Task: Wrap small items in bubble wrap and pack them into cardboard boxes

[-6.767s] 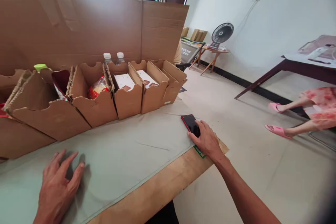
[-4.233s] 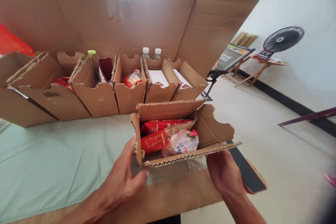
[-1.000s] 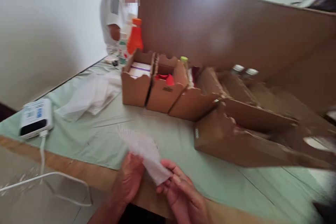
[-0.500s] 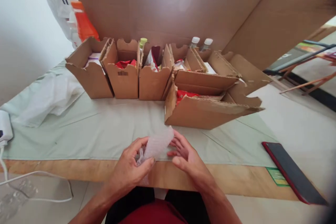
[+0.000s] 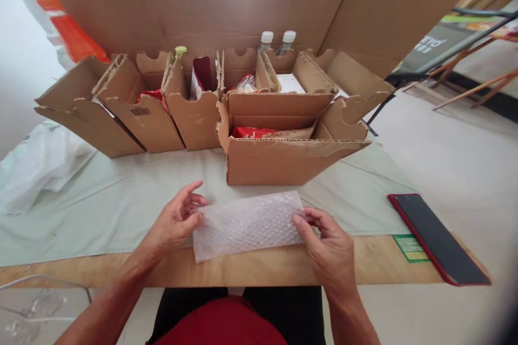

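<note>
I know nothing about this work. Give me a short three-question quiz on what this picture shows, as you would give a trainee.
1. Multiple choice: what is stretched between the left hand and the right hand?
A) a bottle
B) bubble wrap
C) a newspaper
2. True or false: the phone lies to the left of both hands.
3. Short answer: what colour are the packets in the cardboard box nearest the hands?

Key
1. B
2. False. It lies to the right of them, at the edge of the table.
3. Red
</note>
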The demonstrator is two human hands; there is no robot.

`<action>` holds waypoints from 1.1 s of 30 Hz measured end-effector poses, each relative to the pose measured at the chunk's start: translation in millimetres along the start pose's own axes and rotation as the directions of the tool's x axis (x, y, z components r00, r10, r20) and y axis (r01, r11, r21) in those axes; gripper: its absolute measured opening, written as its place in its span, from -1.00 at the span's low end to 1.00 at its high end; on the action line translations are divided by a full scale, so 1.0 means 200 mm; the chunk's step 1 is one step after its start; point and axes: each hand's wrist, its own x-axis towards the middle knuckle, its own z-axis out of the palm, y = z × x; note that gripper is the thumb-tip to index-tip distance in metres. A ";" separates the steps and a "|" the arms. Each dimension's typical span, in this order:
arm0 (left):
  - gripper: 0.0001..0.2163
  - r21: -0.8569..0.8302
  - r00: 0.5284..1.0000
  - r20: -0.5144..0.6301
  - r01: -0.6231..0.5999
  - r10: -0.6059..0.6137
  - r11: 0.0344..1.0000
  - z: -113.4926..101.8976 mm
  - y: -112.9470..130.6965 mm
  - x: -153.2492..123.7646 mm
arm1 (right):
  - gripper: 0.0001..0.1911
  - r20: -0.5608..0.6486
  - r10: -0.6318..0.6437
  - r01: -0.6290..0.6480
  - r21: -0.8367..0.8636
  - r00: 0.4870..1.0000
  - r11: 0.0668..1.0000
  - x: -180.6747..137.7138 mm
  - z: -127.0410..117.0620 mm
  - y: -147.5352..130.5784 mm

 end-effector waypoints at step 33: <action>-0.60 0.172 0.933 -0.297 -0.157 0.203 0.973 0.09 0.11 0.10 | -0.64 0.419 -0.111 0.168 -0.103 0.901 0.980 0.40 0.24 -0.20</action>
